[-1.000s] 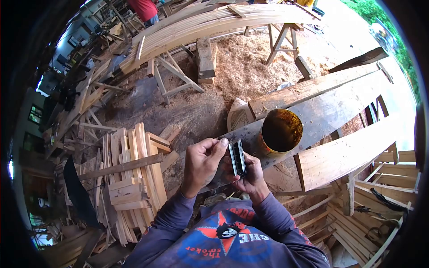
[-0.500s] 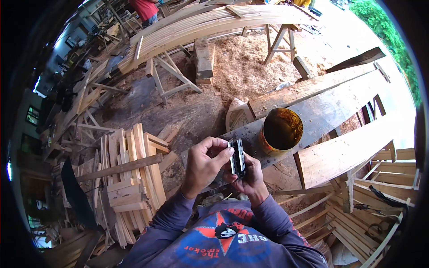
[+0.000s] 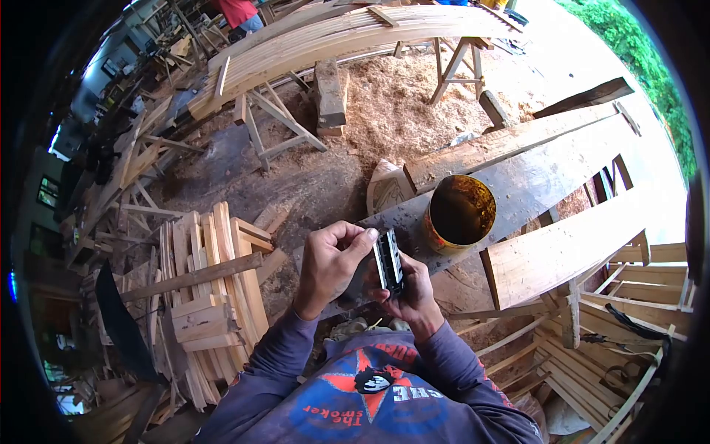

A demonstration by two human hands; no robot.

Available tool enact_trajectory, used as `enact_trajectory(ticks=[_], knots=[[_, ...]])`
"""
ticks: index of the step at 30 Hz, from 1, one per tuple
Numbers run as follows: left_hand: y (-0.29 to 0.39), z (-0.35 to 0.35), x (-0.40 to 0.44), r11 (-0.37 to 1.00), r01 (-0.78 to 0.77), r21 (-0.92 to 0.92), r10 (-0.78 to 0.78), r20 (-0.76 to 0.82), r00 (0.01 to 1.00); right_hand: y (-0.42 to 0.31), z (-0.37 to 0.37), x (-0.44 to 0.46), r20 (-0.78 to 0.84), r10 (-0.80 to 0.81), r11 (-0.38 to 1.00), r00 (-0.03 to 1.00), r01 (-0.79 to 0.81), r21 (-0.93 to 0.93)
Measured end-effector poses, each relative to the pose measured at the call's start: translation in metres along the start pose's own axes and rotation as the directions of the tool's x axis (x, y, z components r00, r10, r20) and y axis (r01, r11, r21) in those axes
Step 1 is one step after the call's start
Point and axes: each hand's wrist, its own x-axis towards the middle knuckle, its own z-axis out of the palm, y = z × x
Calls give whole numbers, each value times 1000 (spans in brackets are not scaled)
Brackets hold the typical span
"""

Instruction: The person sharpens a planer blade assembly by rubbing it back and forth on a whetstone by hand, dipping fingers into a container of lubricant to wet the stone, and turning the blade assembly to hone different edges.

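Note:
A small black, slotted rectangular piece with a silver edge [image 3: 387,260] is held upright in front of my chest; its exact kind I cannot make out. My right hand [image 3: 416,293] grips its lower right side, with fingertips curled round the bottom end. At its upper left corner, my left hand [image 3: 330,268] is closed in a pinch, the thumb tip against the top end and the other fingers partly hidden behind the thumb. Just beyond my hands, an open, stained can [image 3: 438,238] with dark contents stands on a grey, dusty board [image 3: 534,181].
Stacked wooden strips [image 3: 211,274] lie at left. A thick pale plank [image 3: 558,255] is at right, near slatted wooden frames [image 3: 573,370]. Long boards [image 3: 318,52] rest on sawhorses [image 3: 277,129] over sawdust [image 3: 399,96]. A person in red [image 3: 238,11] stands far back.
My left thumb has slid up from the side of the black piece to its top end, uncovering more of its silver edge. The view has shifted slightly.

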Motion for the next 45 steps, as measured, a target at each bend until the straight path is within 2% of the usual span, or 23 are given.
enact_trajectory(ticks=[3,5,6,8,9,10,11,12,13,14,16,18,19,21,22,23,26,27,34,39,42,43,45], knots=[[0,0,0,1000,-1,4,1,-1,1000,-1,-1,1,-30,22,999,999,-21,42],[-3,-2,1,1000,10,24,-10,8,1000,-6,5,-2,15,30,998,999,-30,-49],[-7,-4,2,999,-36,40,35,12,999,-12,14,-8,-101,17,996,995,-26,-90],[-13,-11,1,998,-57,22,58,-13,998,-30,19,-15,-139,-91,977,986,61,-206],[-15,-15,-1,994,-103,21,104,-46,994,-46,12,-18,-61,-240,886,969,193,-422],[-16,-22,-5,996,-89,-9,88,-69,994,-61,40,-25,-72,-423,669,903,257,-697],[-24,-30,-9,996,-82,-31,79,-83,993,-76,57,-27,12,-559,388,829,275,-880],[-36,-40,-12,996,-73,-55,67,-96,993,-100,62,-32,105,-603,68,791,182,-981],[-48,-50,-15,996,-73,-50,67,-112,991,-125,51,-28,240,-621,-219,746,129,-967],[-62,-60,-20,996,-70,-49,63,-128,990,-145,68,-33,205,-612,-502,764,-174,-847],[-94,-77,-32,996,-44,-71,32,-163,986,-180,47,-15,369,-524,-773,768,-247,-584],[-119,-93,-46,991,64,-119,-86,-187,979,-236,-19,10,252,-406,-889,878,-316,-332],[-122,-99,-55,983,91,-160,-122,-202,972,-263,-51,22,190,-342,-932,920,-305,-197],[-128,-112,-67,976,79,-202,-130,-251,959,-283,-66,27,63,-171,-978,983,-162,-128],[-132,-119,-73,969,78,-235,-142,-270,952,-291,-71,29,-84,-31,-996,996,-38,-87],[-138,-126,-77,966,67,-248,-143,-301,943,-298,-76,30,-84,-14,-997,996,-20,-73],[-150,-146,-90,954,57,-295,-175,-391,904,-314,-87,37,-259,-277,-921,925,-332,-201],[-141,-150,-95,958,62,-281,-181,-420,889,-317,-90,40,-290,-290,-915,912,-353,-194],[-157,-162,-111,957,32,-289,-176,-489,854,-319,-80,49,-364,-202,-960,909,-257,-109],[-141,-158,-96,932,68,-356,-215,-392,895,-317,-77,42,-397,-158,-977,904,-202,-73],[-135,-153,-78,958,80,-274,-169,-319,933,-312,-80,40,-426,-137,-983,894,-176,-52],[-136,-148,-72,946,26,-323,-128,-297,946,-311,-81,42,-438,-130,-986,890,-163,-39],[-128,-139,-64,945,20,-327,-114,-273,955,-304,-86,46,-476,-103,-992,874,-125,-16]])
